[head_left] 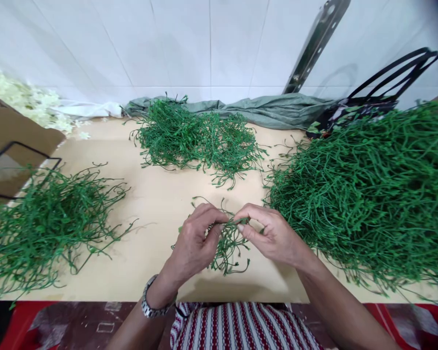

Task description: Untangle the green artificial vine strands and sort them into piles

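A small tangle of green artificial plant stems (226, 250) is between my hands, over the near middle of the table. My left hand (200, 236) pinches the stems from the left, thumb and forefinger together. From the right, the thumb and forefinger of my right hand (268, 231) close on the same tangle, a short way from the left fingertips. Loose curled ends stick out above and below my fingers. Part of the bunch is hidden behind my left hand.
A large heap of green stems (372, 194) covers the table's right side. Smaller piles lie at the back (200, 136) and left (51, 223). A cardboard box (51, 141) with white flowers (25, 99) stands far left. Green cloth (270, 109) and a black-handled bag (354, 112) line the wall.
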`<state>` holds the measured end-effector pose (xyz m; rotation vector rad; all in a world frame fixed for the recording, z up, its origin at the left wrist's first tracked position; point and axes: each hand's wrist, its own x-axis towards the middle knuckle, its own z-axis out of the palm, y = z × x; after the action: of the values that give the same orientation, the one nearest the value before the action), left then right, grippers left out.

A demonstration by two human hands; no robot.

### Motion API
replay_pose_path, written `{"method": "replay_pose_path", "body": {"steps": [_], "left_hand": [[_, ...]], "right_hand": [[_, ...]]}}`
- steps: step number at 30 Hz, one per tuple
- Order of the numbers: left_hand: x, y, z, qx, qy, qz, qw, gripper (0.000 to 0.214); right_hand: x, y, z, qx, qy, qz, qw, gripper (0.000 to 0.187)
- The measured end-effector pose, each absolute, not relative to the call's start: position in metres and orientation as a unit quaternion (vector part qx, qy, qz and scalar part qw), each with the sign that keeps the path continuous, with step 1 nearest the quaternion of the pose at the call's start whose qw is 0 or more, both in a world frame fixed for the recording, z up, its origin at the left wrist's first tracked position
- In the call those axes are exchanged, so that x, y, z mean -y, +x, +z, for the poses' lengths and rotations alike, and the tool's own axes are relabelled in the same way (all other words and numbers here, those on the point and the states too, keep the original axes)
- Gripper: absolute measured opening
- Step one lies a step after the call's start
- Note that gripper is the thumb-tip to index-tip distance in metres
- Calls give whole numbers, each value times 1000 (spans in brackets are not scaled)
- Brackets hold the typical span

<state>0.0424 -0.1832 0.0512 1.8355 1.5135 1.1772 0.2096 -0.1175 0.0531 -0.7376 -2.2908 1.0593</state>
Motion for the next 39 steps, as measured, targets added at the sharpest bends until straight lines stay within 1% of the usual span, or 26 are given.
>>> {"method": "replay_pose_path", "body": {"steps": [2,5,9,13,15,18,21,24,28,32,36,39], "left_hand": [[183,45,52,-569,661,422,248,19],[182,48,52,-586,659,400,251,19],[182,48,54,-596,664,389,229,18],[185,46,55,-588,678,399,188,17],[186,45,56,-582,688,387,196,17],[186,44,58,-583,680,377,238,16],[186,44,59,-576,683,358,271,13],[186,44,57,-582,700,327,253,11],[188,44,55,-579,725,297,226,18],[190,42,58,-582,737,270,213,19],[191,40,60,-573,759,235,202,22],[191,38,60,-572,759,225,215,18]], "right_hand": [[118,208,52,838,-259,401,265,17],[119,207,49,834,-254,413,264,19],[118,208,46,825,-286,414,256,15],[115,213,45,843,-290,392,229,12],[114,213,46,835,-298,409,216,10],[115,211,46,825,-299,434,205,7],[119,207,47,848,-271,405,210,8],[122,204,49,871,-261,372,184,9],[120,205,50,859,-246,432,121,9],[117,205,50,850,-226,460,118,12],[118,205,53,868,-234,419,127,11],[121,207,55,889,-232,376,118,10]]}}
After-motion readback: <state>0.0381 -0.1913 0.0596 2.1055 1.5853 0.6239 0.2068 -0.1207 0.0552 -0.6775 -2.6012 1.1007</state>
